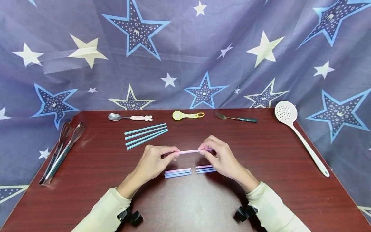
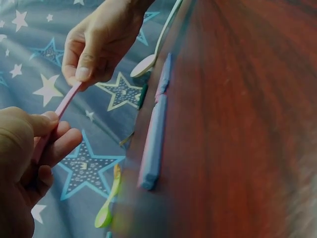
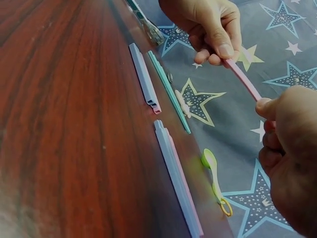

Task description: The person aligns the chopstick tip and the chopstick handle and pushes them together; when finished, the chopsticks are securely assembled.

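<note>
Between my two hands a pink straw (image 1: 189, 151) is stretched nearly level above the table. My left hand (image 1: 157, 159) pinches its left end between thumb and fingers. My right hand (image 1: 218, 154) pinches it further right, and a short end sticks out past those fingers. In the left wrist view the pink straw (image 2: 65, 101) looks slightly bent. Below the hands lie two groups of short straw pieces, a left group (image 1: 178, 173) and a right group (image 1: 205, 169), each pink and blue. My right hand partly covers the right group in the head view.
Several teal straws (image 1: 146, 135) lie beyond my left hand. Along the back edge are a spoon (image 1: 130, 117), a yellow-green measuring spoon (image 1: 187, 115) and a fork (image 1: 236, 118). A white skimmer (image 1: 301, 137) lies at the right edge, metal tongs (image 1: 62, 154) at the left.
</note>
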`<state>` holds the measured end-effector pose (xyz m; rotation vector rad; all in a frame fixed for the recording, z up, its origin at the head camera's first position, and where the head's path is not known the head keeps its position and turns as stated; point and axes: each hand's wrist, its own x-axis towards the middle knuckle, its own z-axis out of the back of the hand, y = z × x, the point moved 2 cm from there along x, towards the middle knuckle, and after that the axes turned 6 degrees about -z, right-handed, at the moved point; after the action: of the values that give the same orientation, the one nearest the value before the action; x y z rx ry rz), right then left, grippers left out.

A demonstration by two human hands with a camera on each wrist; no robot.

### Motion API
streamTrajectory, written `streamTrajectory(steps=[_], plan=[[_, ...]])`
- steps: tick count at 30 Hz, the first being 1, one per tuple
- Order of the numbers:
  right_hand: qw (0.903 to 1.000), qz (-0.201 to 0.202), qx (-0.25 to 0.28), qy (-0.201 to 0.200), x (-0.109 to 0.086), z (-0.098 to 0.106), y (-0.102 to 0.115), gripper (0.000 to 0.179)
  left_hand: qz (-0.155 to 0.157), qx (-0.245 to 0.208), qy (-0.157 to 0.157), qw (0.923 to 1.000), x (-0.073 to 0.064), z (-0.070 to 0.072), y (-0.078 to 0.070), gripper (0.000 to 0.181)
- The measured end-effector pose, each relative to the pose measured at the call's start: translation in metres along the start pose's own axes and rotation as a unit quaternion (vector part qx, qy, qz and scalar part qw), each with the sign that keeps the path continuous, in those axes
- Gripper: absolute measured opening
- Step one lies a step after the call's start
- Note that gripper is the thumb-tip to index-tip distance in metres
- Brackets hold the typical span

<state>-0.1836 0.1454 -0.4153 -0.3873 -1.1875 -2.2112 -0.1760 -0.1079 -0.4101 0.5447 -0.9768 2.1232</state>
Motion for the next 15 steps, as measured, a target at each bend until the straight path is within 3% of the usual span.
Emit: streamTrajectory(steps=[9, 15], plan=[[0.9996, -0.023, 0.014, 0.011, 0.001, 0.002, -0.004, 0.012, 0.016, 0.033, 0.021, 0.9991, -0.001, 0.014, 0.003, 0.006], [0.9989, -0.041, 0.02, -0.008, -0.004, 0.006, -0.014, 0.015, 0.077, 0.042, 0.019, 0.996, -0.016, 0.031, 0.019, 0.008]])
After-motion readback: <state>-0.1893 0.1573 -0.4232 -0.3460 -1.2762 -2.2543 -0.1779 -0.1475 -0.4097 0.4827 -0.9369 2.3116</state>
